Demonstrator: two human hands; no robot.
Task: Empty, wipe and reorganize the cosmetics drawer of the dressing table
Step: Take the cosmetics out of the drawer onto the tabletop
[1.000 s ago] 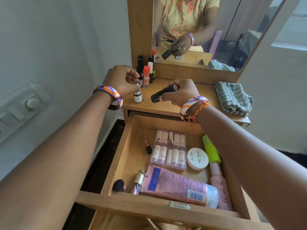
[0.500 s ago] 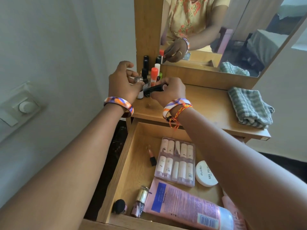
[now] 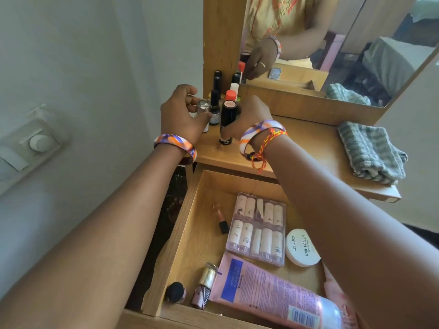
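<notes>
On the wooden tabletop, the right hand curls its fingers around an upright black cylindrical lipstick tube with a peach cap end, while the left hand pinches a small clear-capped bottle just beside it. The open wooden drawer below holds a pink lotion tube and a clear nail-polish case.

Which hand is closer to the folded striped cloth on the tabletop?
Right. The right hand holds a black tube on the tabletop, with bare wood between it and the cloth. The left hand is farther left, beyond the tube.
</notes>
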